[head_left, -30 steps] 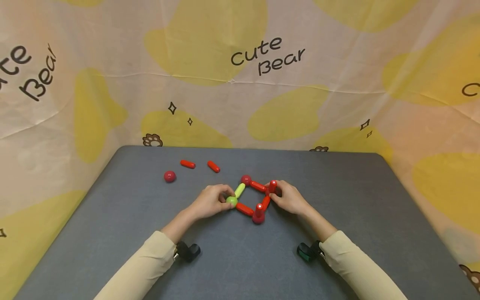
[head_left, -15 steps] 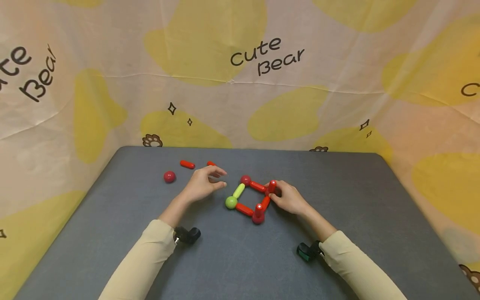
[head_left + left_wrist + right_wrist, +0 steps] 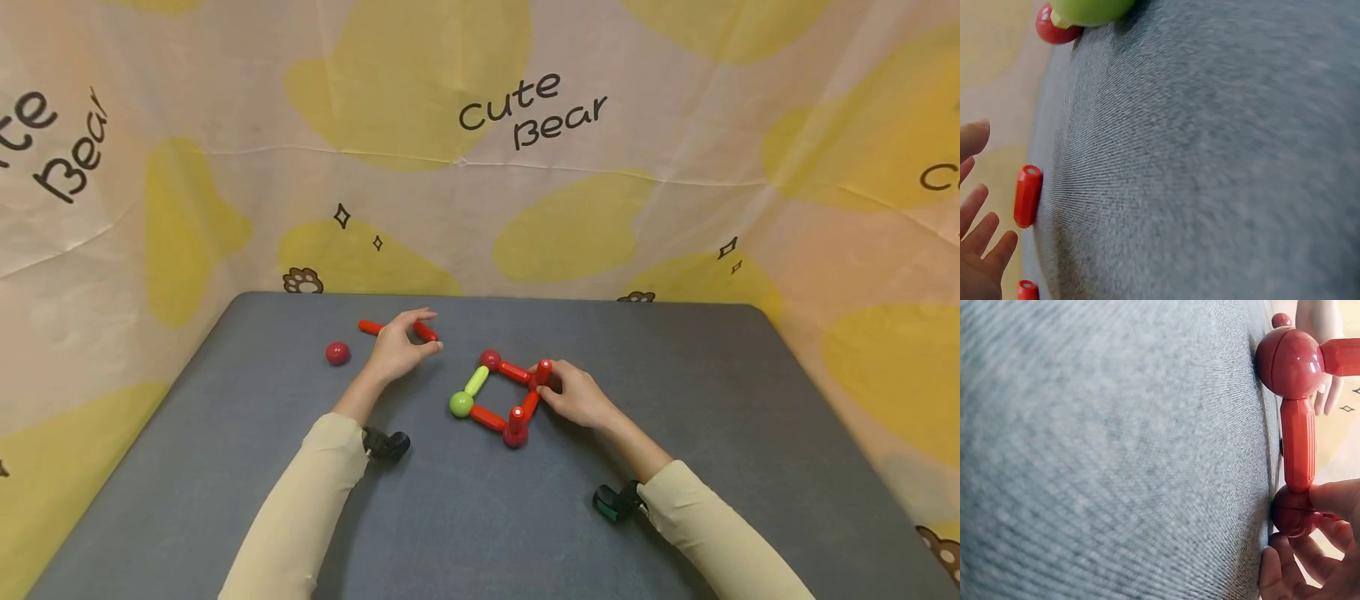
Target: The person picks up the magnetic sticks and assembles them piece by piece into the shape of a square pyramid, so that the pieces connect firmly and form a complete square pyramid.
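Balls and short rods form a four-sided frame on the table. Its corners are a green ball (image 3: 461, 405) and three red balls, the front one (image 3: 515, 436) and right one each carrying an upright red rod (image 3: 517, 421). A yellow-green rod (image 3: 477, 381) makes one side; the other sides are red. My right hand (image 3: 576, 397) pinches the right corner's red ball (image 3: 1291, 512) between thumb and fingers. My left hand (image 3: 396, 350) is at the back left, thumb and fingers apart, holding nothing. A loose red rod (image 3: 1028, 196) lies just beyond its fingertips.
A second loose red rod (image 3: 369, 327) lies behind the left hand, partly hidden by it. To the left sits a loose red ball (image 3: 337, 353). A printed curtain (image 3: 420, 125) stands along the back edge of the grey table (image 3: 465, 517).
My left hand has let go of the green ball and moved back and left to the loose rods. The right hand stays on its corner ball; the frame has hardly moved.
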Tool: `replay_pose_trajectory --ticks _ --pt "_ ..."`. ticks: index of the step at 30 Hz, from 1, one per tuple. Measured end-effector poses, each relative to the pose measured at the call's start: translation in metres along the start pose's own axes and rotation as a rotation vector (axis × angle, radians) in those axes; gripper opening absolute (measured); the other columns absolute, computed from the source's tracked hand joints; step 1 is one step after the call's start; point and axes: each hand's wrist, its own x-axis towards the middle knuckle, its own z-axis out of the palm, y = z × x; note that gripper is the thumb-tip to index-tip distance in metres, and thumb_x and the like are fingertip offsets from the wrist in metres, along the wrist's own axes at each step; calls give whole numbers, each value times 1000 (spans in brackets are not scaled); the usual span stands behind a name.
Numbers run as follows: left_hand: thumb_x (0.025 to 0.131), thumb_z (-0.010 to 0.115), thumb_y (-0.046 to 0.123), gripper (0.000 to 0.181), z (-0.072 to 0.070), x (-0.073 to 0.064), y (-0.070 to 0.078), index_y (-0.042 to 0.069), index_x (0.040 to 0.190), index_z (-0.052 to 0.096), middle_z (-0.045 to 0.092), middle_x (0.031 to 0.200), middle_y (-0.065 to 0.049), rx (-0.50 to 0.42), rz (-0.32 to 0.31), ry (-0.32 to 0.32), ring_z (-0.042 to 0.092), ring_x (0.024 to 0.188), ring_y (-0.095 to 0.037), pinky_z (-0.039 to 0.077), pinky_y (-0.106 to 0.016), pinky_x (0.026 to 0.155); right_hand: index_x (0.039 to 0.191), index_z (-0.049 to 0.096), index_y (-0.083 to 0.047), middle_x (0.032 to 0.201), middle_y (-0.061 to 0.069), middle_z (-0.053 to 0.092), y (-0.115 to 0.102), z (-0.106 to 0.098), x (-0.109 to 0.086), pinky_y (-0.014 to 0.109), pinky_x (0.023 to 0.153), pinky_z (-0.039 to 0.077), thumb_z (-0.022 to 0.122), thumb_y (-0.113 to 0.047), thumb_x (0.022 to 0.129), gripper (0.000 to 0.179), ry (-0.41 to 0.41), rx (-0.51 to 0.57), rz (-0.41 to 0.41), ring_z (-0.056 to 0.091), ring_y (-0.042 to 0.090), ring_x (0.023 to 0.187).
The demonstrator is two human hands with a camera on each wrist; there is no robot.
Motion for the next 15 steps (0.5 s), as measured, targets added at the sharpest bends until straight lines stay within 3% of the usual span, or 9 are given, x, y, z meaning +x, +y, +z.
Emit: replay_pose_trajectory --ticks 7,15 --pt "79 72 20 56 3 8 -7 13 130 52 45 140 -5 -5 -55 -32 43 124 -27 37 -45 98 110 65 -11 97 8 62 1 0 0 39 79 47 62 -10 83 27 -3 -1 5 57 21 87" --pt "82 67 16 47 6 11 -14 12 127 55 62 107 -12 6 -101 -55 53 95 -26 41 -39 85 110 65 -12 95 7 61 0 0 0 37 78 46 62 -10 84 26 -7 -8 5 56 19 85"
